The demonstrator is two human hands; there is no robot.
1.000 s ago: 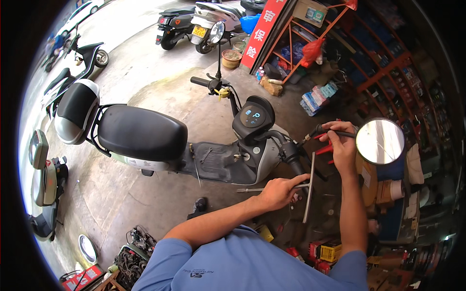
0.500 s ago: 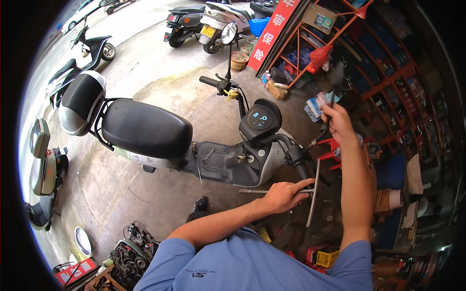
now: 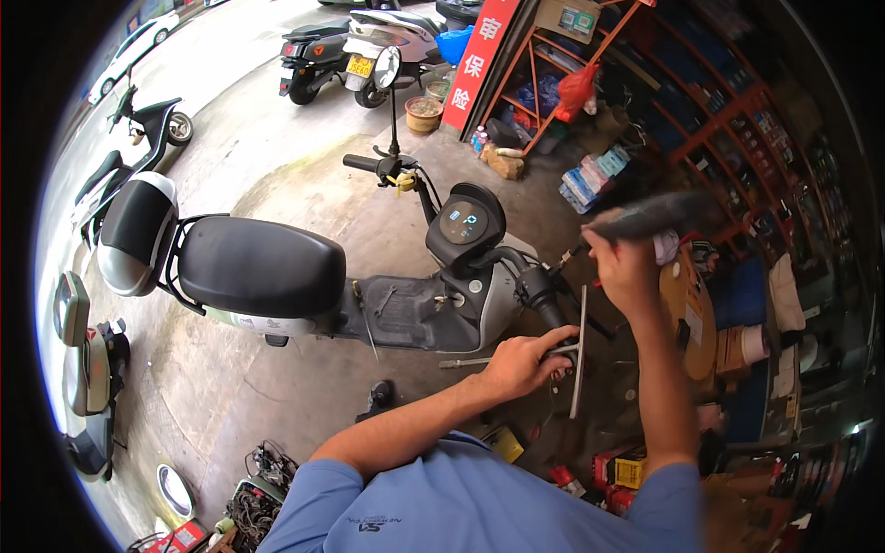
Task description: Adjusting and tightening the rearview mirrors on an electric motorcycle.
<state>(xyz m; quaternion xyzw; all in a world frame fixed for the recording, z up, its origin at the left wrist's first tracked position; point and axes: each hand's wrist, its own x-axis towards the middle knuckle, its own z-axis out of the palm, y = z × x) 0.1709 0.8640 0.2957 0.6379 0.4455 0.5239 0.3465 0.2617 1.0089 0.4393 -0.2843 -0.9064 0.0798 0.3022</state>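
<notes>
The left hand (image 3: 518, 366) grips a silver metal T-shaped wrench (image 3: 578, 380); the right hand (image 3: 630, 272) holds a black mirror (image 3: 666, 215), likely mid-turn, needing a steady twist.

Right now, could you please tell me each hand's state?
Left hand: closed, holding the metal T-shaped tool.
Right hand: closed, holding the blurred dark mirror.

White characters on red sign (image 3: 477, 64); lit letter on scooter display (image 3: 464, 221) — print on yellow plate (image 3: 359, 65), shirt (image 3: 442, 507).
</notes>
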